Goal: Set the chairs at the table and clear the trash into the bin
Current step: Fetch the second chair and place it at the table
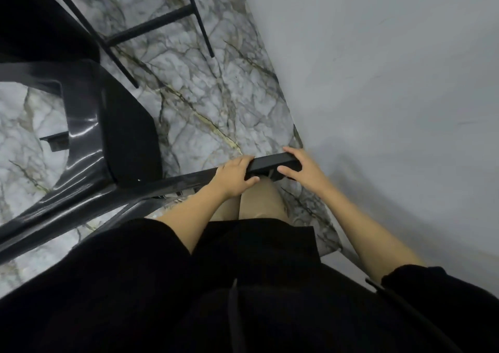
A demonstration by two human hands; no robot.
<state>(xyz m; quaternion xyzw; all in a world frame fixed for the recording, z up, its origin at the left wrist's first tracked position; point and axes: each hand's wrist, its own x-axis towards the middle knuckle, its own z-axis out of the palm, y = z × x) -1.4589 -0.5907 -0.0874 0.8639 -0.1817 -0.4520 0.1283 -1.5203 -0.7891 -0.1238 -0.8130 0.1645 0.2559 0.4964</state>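
Note:
A glossy black plastic chair (108, 142) stands in front of me on the marbled floor, seen from above, its seat to the left. Its top backrest rail (267, 163) runs across the middle of the view. My left hand (235, 176) is wrapped over that rail from above. My right hand (299, 167) grips the rail's right end, fingers curled around it. The black table (32, 23) fills the upper left corner, with its thin black legs and crossbar (151, 26) showing below it. No trash or bin is in view.
A plain grey wall (391, 82) runs close along the right side, leaving a narrow strip of marbled floor (205, 104) between chair and wall. My black shirt and beige trousers fill the bottom of the view.

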